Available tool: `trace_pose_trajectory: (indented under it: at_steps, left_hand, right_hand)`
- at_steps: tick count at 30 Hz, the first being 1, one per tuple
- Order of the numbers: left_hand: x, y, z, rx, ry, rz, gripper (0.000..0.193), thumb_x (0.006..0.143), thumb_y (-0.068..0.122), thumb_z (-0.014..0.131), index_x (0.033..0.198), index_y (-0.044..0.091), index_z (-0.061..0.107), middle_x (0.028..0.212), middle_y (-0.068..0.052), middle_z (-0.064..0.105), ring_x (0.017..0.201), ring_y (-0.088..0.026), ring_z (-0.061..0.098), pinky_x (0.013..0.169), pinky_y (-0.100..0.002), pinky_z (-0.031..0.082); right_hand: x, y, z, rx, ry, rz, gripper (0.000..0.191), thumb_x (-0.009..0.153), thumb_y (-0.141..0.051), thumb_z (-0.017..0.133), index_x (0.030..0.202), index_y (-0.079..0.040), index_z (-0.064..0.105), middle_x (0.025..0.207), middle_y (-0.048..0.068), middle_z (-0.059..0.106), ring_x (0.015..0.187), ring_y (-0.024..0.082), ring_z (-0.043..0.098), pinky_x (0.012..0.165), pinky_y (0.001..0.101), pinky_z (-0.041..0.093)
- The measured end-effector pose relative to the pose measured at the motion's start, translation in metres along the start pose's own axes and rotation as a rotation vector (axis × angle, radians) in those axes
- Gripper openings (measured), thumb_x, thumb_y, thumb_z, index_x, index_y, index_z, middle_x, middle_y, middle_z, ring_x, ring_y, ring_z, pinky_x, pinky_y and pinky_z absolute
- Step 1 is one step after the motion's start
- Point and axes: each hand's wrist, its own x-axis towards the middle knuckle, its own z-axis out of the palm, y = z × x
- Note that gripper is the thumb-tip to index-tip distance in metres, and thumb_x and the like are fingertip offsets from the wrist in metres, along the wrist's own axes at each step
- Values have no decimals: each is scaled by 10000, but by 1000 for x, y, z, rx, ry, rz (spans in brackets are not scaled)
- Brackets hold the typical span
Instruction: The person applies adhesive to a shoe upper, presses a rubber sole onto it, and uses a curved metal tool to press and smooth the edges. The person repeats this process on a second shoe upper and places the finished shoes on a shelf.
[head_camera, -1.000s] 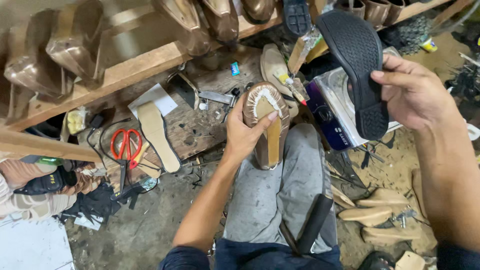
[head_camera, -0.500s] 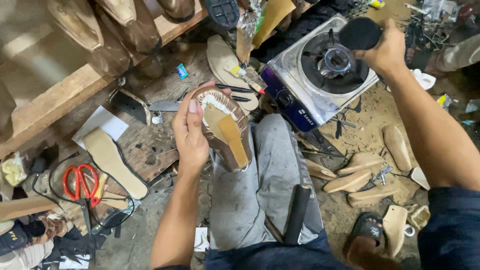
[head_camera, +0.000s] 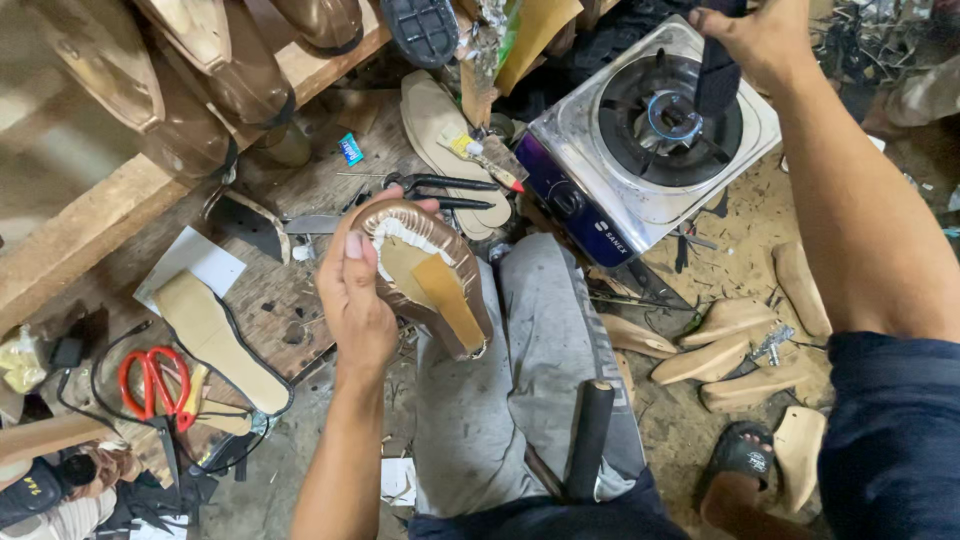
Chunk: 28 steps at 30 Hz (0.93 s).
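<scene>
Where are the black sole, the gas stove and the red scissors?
black sole (head_camera: 716, 75), head view, middle of its dark strip.
gas stove (head_camera: 640, 195), head view, bare steel top.
red scissors (head_camera: 150, 378), head view, red handles.

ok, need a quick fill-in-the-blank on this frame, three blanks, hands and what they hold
The left hand holds a brown lasted shoe with its ____ side facing up.
The right hand holds a black rubber sole over the ____ of the silver gas stove.
Red-handled ____ lie on the floor at left.

Missing: bottom; burner; scissors

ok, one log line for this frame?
left hand: holds lasted shoe, bottom up | right hand: holds black sole over gas stove
</scene>
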Motion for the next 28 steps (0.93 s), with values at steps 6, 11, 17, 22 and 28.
trace_pose_trajectory:
  at_steps: [6, 11, 17, 22, 28]
  left_hand:
    - [-1, -2, -1, -41, -16, 11, 611, 1142, 472, 403, 1414, -58, 537, 1266, -203, 709, 1124, -215, 703, 1021, -343, 567]
    - [-1, -5, -1, -56, -39, 26, 614, 1146, 469, 394, 1427, -60, 529, 1277, -203, 705, 1118, -209, 696, 1020, -341, 560]
    - [-1, -7, -1, -168, -32, -27, 665, 1148, 465, 283, 1424, -95, 513, 1278, -227, 695, 1117, -249, 699, 1036, -375, 563]
    - [-2, -6, 1, -214, 2, -100, 709, 1153, 426, 176, 1403, -131, 536, 1273, -254, 697, 1102, -277, 707, 1036, -402, 574]
    - [0, -5, 0, -134, -13, -115, 710, 1147, 439, 178, 1396, -118, 542, 1263, -238, 704, 1074, -271, 717, 1009, -394, 580]
  right_hand:
    - [-26, -7, -48, -406, -185, 433, 526, 825, -125, 913, 1244, 93, 682, 1108, 177, 726, 919, 235, 696, 786, 347, 559]
    - [-40, 10, -75, -626, -293, 392, 921, 611, -200, 995, 1372, 127, 593, 1088, 233, 730, 920, 301, 706, 825, 397, 550]
    - [-34, 5, -68, -860, -287, 235, 781, 660, -304, 1003, 1257, 83, 680, 1028, 269, 735, 967, 367, 712, 921, 422, 553]
    - [-23, -9, -31, -773, -19, -385, 696, 584, -174, 993, 1193, 12, 711, 1108, 192, 740, 1040, 342, 703, 882, 406, 567]
    - [11, 20, 15, -165, -16, 57, 379, 899, -93, 937, 1161, -6, 677, 1185, 98, 752, 1087, 232, 714, 951, 367, 584]
